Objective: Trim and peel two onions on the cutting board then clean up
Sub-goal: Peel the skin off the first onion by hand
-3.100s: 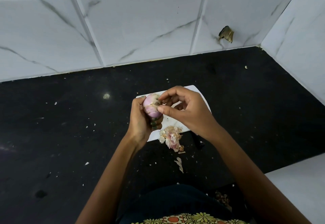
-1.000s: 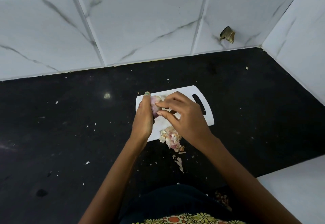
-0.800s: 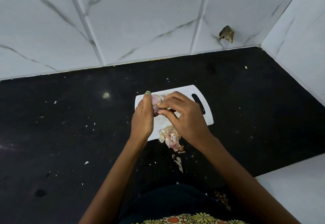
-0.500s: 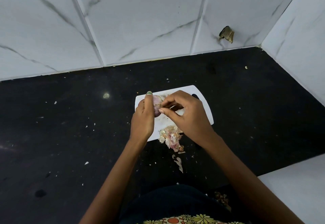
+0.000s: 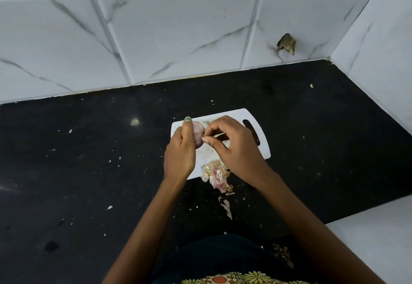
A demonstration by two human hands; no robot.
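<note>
Where the black speckled countertop [image 5: 78, 172] nears the viewer, a heap of onion peels [image 5: 215, 173] lies at the white cutting board's [image 5: 264, 150] front edge. Above the board, the left hand [image 5: 179, 152] grips a pale pink onion [image 5: 198, 133]; the right hand [image 5: 234, 147] seemingly pinches its skin. White marbled tiles [image 5: 178, 27] rise behind.

No readable text, label, brand, number or sign showed anywhere in view. White cutting board [image 5: 263, 147] at centre of surface was blank. Marble-pattern wall tiles [image 5: 178, 38] at far side carried only grey veining, no lettering. Black surface [image 5: 78, 172] bore only pale specks. Floral-print cloth [image 5: 236, 280] at near edge carried flower pattern, no words.
</note>
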